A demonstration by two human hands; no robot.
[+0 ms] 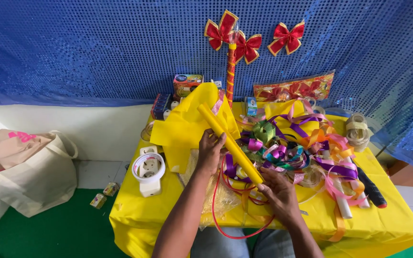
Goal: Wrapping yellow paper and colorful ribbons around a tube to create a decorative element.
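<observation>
A long yellow paper roll slants from upper left to lower right over the table. My left hand grips it near the middle, fingers curled over it. My right hand holds its lower end. A loose sheet of yellow paper hangs from the roll's upper part, spread over the table's back left. Below my hands lie clear plastic wrap and a thin red cord looping off the front edge.
A yellow-covered table carries a heap of coloured ribbons, white tape roll on a power strip, a black-handled tool, small boxes at the back. Red bows hang on a blue sequin backdrop. A cloth bag sits left on the floor.
</observation>
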